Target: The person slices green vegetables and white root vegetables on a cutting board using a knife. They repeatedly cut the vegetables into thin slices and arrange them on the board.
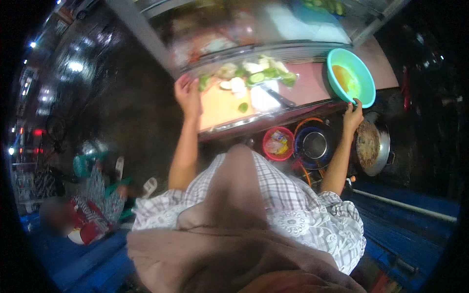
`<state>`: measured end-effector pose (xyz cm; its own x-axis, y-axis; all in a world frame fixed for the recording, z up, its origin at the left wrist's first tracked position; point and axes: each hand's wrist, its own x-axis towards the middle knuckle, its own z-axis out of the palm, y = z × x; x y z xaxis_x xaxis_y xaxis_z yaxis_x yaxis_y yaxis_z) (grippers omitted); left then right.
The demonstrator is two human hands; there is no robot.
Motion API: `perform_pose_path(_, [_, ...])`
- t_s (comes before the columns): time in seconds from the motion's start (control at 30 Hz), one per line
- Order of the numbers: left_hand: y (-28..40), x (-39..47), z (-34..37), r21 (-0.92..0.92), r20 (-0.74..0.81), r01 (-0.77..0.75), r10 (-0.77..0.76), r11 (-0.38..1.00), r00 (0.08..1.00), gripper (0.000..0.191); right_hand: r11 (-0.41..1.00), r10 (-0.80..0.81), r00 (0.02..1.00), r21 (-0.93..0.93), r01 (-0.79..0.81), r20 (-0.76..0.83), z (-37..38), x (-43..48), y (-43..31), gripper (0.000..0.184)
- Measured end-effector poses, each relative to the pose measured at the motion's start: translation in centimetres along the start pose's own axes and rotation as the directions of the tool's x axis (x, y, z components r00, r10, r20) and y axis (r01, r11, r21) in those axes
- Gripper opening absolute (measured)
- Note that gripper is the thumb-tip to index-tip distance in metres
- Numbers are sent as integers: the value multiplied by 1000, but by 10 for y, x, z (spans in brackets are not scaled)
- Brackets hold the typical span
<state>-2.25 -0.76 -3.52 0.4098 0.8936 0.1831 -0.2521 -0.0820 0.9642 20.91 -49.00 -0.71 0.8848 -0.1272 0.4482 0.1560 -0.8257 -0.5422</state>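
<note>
My right hand grips the near rim of a turquoise plastic bowl, which tilts and holds a little yellow-orange liquid. At the left end of the counter is my left hand, its fingers curled and blurred, beside a green vegetable piece; whether it holds anything is unclear. Cut green vegetable slices and pale pieces lie heaped along the back of the counter. A dark-handled knife rests over a white sheet or board. One small green piece lies apart, nearer the front edge.
Below the counter stand a red bin with wrappers inside, a blue round container and a metal wok. A glass-sided display case rises behind the vegetables. Another person sits to the left.
</note>
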Motion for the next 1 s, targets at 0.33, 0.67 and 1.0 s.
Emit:
perform_pose_path(0.33, [-3, -81, 63, 532, 234, -383, 304, 755, 924, 42, 991, 52, 977, 128, -25, -208, 30, 104, 43, 23])
perform_pose_path(0.67, [-2, -79, 92, 875, 259, -317, 200, 366, 945, 54, 997, 79, 994, 2, -79, -80, 60, 226, 48, 33])
perform_pose_path(1.0, [15, -73, 118, 939, 203, -224, 106, 260, 973, 54, 430, -88, 946, 869, -246, 312, 143, 322, -94, 69])
